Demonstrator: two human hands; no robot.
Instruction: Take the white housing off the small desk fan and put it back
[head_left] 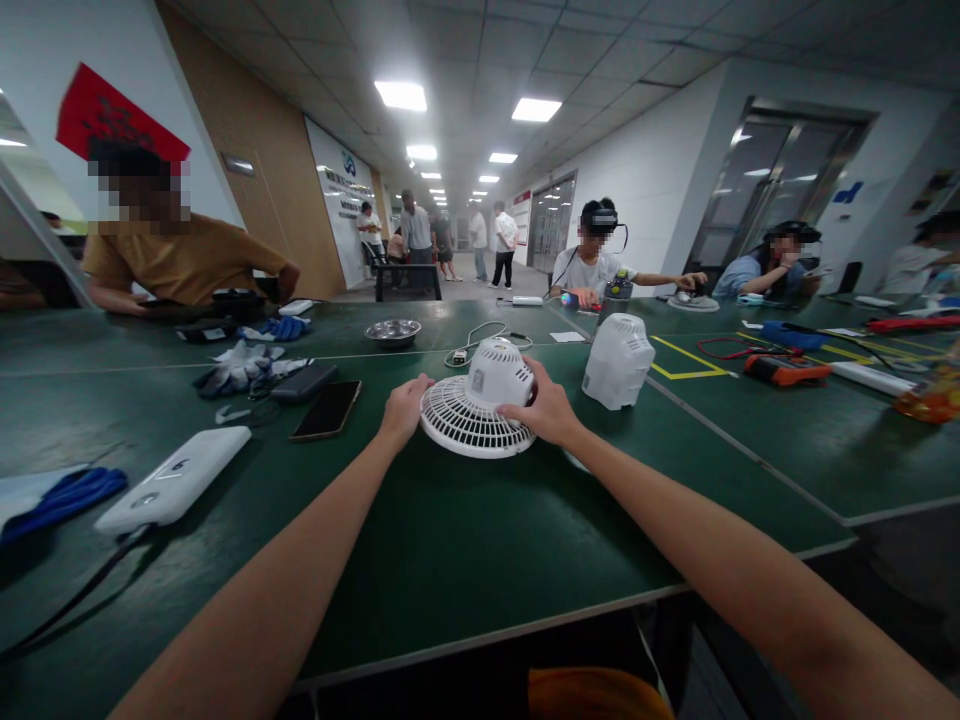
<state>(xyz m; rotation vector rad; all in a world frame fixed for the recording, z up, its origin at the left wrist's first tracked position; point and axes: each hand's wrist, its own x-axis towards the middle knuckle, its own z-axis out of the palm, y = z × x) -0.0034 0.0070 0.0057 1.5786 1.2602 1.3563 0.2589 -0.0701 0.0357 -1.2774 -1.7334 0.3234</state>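
A white fan head lies grille-down on the green table in front of me, its motor housing pointing up. My right hand is closed around the right side of the motor housing, thumb toward me. At the grille's left rim, my left hand grips the edge, with its fingertips partly hidden. A thin white cable with a plug lies behind the fan. To the right stands a translucent white plastic housing. Part of a pale object beneath my right forearm is mostly hidden.
Left of the fan lie a phone, a dark case, gloves and a white power bank. A metal bowl sits behind. An orange multimeter lies right. Other people sit across the table.
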